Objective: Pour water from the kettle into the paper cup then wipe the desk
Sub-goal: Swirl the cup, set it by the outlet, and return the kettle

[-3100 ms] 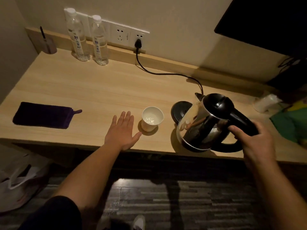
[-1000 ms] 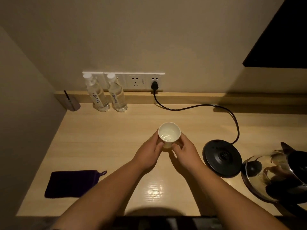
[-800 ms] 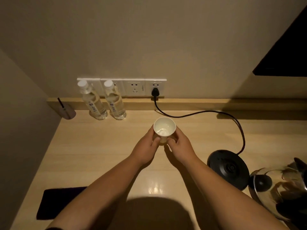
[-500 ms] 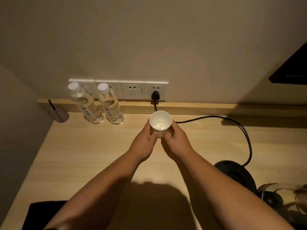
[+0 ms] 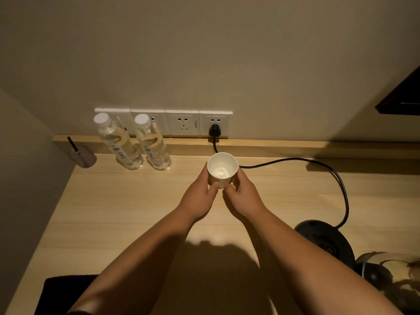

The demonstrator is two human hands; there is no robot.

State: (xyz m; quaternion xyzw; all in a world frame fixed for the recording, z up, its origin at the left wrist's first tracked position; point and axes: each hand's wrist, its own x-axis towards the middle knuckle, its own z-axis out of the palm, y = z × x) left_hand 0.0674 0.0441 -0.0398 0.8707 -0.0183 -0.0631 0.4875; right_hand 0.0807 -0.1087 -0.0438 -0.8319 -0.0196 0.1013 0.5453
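The white paper cup (image 5: 222,169) with a little water in it stands upright near the back of the wooden desk (image 5: 127,205), below the wall sockets. My left hand (image 5: 200,196) grips its left side and my right hand (image 5: 241,196) its right side. The steel kettle (image 5: 391,276) is partly cut off at the bottom right, off its black base (image 5: 325,242). A dark purple cloth (image 5: 66,292) lies at the desk's front left, partly hidden by my left arm.
Two clear water bottles (image 5: 122,144) (image 5: 154,144) stand at the back left by the wall sockets (image 5: 181,122). A black power cord (image 5: 318,164) runs from the plug to the base. A small grey holder with a stick (image 5: 83,156) sits in the left corner.
Both hands have slid the cup away from me toward the back wall. Earlier the right hand held the kettle; it now stands at the right, off its base.
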